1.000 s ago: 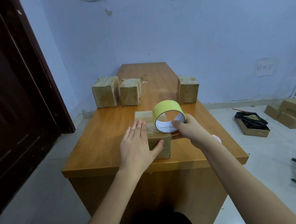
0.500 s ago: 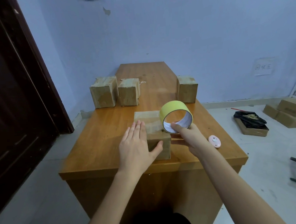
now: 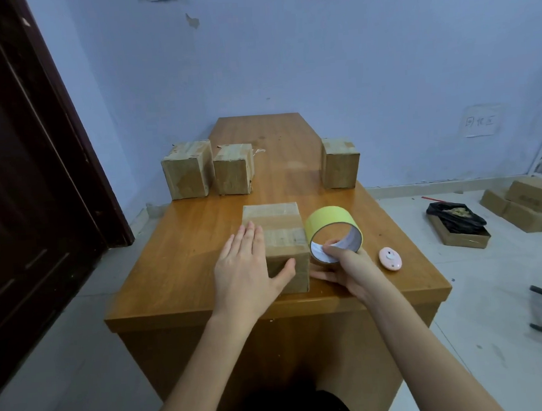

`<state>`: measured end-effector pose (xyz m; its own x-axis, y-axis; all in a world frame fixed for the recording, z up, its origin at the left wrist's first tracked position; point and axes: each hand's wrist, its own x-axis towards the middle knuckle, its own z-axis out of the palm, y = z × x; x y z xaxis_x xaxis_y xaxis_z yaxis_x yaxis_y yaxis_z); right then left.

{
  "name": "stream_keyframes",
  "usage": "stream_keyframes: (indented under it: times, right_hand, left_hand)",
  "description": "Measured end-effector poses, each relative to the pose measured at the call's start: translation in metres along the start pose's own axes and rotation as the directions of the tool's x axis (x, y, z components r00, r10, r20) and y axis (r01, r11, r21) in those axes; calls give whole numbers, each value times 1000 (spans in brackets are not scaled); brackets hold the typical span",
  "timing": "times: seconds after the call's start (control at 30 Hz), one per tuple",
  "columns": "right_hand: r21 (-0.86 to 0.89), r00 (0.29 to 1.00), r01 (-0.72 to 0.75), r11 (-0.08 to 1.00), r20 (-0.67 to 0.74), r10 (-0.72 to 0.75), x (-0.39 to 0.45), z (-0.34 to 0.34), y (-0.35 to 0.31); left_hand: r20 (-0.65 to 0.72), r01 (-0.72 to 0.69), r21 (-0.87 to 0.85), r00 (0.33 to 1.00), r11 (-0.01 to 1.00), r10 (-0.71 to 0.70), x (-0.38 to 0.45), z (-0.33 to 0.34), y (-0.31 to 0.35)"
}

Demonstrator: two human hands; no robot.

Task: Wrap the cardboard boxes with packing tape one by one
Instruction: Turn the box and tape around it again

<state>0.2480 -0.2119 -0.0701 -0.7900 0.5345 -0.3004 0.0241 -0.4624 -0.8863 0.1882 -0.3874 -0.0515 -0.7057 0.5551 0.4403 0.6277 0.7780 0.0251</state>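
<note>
Since a second ago the yellow-rimmed roll of packing tape (image 3: 334, 233) has travelled from above the box's top down past its right edge, and it now sits low beside the right face, close to the table (image 3: 182, 243). The brown cardboard box being wrapped (image 3: 276, 237) stands near the front edge of the orange-brown wooden table. The left hand (image 3: 247, 271) lies flat on the box's left top, fingers straight and thumb hooked over the near face, probably to pin the box so the pull of the tape cannot drag it. The right hand (image 3: 344, 266) grips the roll, thumb inside the white core and fingers curled beneath, likely drawing a strip down the side. The box looks worn, with a glossy band of tape across its top. Three more small cardboard boxes stand further back: two on the left (image 3: 187, 171) (image 3: 232, 169), one on the right (image 3: 340, 163). A small pink oval gadget (image 3: 389, 258) lies just right of the right hand.
</note>
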Motion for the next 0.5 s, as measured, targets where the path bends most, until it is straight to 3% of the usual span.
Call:
stream_keyframes:
  times: [0.2, 0.3, 0.4, 0.5]
  right_hand:
    - [-116, 1000, -23, 993, 10, 24, 1, -4, -2]
    - [-150, 999, -38, 988, 9, 40, 1, -4, -3]
    - [-188, 999, -28, 982, 31, 34, 1, -5, -5]
    - [-209, 999, -19, 978, 24, 25, 0, -3, -4]
  left_hand:
    - [-5, 36, 64, 999, 997, -35, 9, -12, 8]
    - [-80, -83, 71, 993, 994, 89, 8, -10, 16]
    - [-43, -230, -25, 972, 973, 229, 6, 1, 27]
    - [-69, -244, -53, 968, 968, 240, 7, 6, 31]
